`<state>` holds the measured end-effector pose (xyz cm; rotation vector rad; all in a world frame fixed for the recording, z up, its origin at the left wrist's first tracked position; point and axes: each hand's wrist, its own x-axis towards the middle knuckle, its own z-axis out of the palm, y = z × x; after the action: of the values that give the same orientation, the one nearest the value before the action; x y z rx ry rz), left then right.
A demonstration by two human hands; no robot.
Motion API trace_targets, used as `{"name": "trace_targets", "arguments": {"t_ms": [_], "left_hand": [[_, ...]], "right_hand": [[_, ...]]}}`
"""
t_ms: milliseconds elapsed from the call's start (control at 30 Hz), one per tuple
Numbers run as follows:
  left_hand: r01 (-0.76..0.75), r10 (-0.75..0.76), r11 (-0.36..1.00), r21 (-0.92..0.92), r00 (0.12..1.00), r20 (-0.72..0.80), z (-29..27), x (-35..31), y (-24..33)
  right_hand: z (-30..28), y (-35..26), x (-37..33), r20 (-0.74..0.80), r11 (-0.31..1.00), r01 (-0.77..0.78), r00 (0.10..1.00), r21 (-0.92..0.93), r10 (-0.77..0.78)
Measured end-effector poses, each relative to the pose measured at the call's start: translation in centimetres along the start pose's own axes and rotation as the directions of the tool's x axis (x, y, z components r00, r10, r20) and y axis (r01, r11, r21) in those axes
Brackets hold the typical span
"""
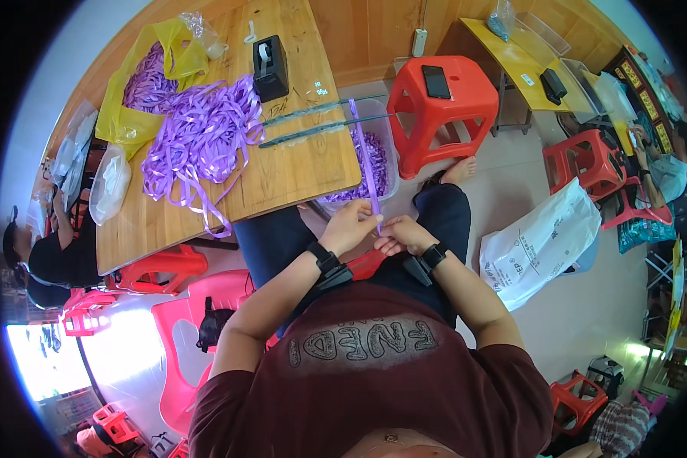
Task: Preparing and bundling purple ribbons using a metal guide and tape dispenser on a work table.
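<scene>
A flat purple ribbon point(372, 174) stretches from two thin dark rods point(305, 136), fixed with clear tape and jutting past the table's right edge, down toward my lap. My left hand point(349, 227) pinches it between thumb and fingers near its lower end. Just beside it, my right hand point(406, 235) has closed fingertips on the same end, its other fingers curled. Beneath the ribbon, a clear plastic bin point(394, 169) holds many purple ribbon pieces. On the table lies a big loose heap of purple ribbon point(202, 141), some strands hanging over the near edge.
The wooden table point(282, 183) carries a black tape dispenser point(270, 69) and a yellow plastic bag point(114, 114) of ribbon. A red stool point(443, 107) with a phone point(436, 82) stands ahead right. A white sack point(540, 243) is at my right; other people sit farther off.
</scene>
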<state>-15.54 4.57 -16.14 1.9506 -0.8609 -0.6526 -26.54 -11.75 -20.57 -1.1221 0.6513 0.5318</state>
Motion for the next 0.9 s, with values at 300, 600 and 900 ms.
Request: {"name": "trace_targets", "arguments": {"t_ms": [300,600,900], "left_hand": [[0.110,-0.046,0.979,-0.173,0.940,0.338,-1.4,-2.5,-0.2],[-0.197,0.195,0.935,-0.295,0.980,-0.037,-2.0,-2.1,3.5],[0.145,-0.096,0.973,-0.180,0.962,0.255,-0.6,-0.9,1.5]], "right_hand": [[0.4,-4.0,0.4,-0.064,0.978,0.205,0.976,-0.032,-0.207],[-2.4,-2.9,0.4,-0.015,0.931,0.207,0.975,-0.300,-0.222],[-0.4,-2.1,-3.2,0.113,0.977,0.014,0.994,-0.214,0.010]]}}
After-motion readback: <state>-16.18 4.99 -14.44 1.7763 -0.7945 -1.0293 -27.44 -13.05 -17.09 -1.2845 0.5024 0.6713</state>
